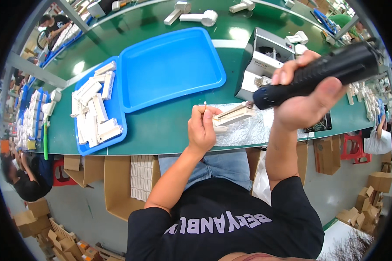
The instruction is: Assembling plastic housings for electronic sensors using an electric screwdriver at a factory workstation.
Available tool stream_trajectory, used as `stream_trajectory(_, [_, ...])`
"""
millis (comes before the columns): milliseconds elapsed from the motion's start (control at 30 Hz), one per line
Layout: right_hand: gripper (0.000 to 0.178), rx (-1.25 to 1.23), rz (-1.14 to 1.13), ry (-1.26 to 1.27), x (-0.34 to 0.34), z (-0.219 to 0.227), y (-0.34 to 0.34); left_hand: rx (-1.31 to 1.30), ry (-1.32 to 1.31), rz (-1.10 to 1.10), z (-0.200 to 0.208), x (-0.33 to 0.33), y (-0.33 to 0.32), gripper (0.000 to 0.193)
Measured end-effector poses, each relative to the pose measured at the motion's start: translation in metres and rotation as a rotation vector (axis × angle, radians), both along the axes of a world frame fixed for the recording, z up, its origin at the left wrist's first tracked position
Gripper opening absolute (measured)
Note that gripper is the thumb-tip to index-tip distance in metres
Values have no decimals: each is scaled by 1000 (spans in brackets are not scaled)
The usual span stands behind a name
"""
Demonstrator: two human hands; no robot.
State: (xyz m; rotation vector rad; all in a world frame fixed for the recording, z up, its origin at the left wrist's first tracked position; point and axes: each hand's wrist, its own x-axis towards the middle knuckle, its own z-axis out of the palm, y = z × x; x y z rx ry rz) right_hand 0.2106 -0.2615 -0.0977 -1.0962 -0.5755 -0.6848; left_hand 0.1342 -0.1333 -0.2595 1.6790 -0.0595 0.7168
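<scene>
My left hand (201, 130) is closed around one end of a long, narrow white plastic housing (236, 115), its hollow side partly showing. In my right hand (302, 98) is a thick black electric screwdriver (331, 71), tilted with its nose pointing down and left. The screwdriver's tip is at the far right end of the housing; whether it touches a screw there is too small to tell. A small pale piece sticks up by my left fingertips. Under the housing lies a shiny clear plastic sheet (244, 135) on the green table (170, 126).
To the left, a blue tray (116, 102) holds several white housings (99, 108); a second blue tray (170, 65) overlaps it. A grey metal device (265, 54) stands behind my right hand. White round-headed parts (200, 18) lie at the back. Cardboard boxes (117, 187) stand below the table edge.
</scene>
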Motion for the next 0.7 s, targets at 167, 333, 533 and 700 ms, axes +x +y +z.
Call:
stream_trajectory(167, [70,190,979,-152,10,35,-41,26,-23,29,-5,1,-1,15])
stream_trajectory(333, [44,-251,-62,-172,16,52,-51,-26,21,-32,-2,3,1,13])
stream_trajectory(533, [55,-97,-283,-292,57,44,-26,-68,2,-41,-5,4,0,12])
stream_trajectory(700, [58,-234,-238,-292,64,37,-20,-53,-29,-12,-6,2,-3,11])
